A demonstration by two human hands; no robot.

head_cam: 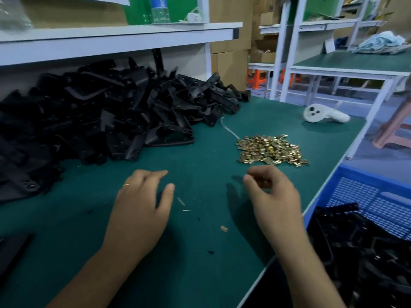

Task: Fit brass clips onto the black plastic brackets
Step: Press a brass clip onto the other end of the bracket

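We're looking down at a green bench (200,274), and both hands are out over it. The left hand (140,210) hangs palm down above the bare mat, fingers spread loosely, nothing in it; a thin gold band shows on one finger. The right hand (272,196) is blurred, its fingers curled in toward the thumb just this side of the clips (271,150). We can't tell whether it pinches anything between those fingertips.

The clips lie in a shiny brass heap on the mat, right of centre, just beyond the right hand. The brackets (106,112) sit in a big black pile to the left and at the back, under a white shelf (115,38), well apart from the left hand. More black parts fill a blue crate (367,196) off the bench's right edge, beside the right forearm.

Further back on the mat rests a white controller (322,114), beyond the clips. A few small scraps (223,228) lie on the mat between the two hands.
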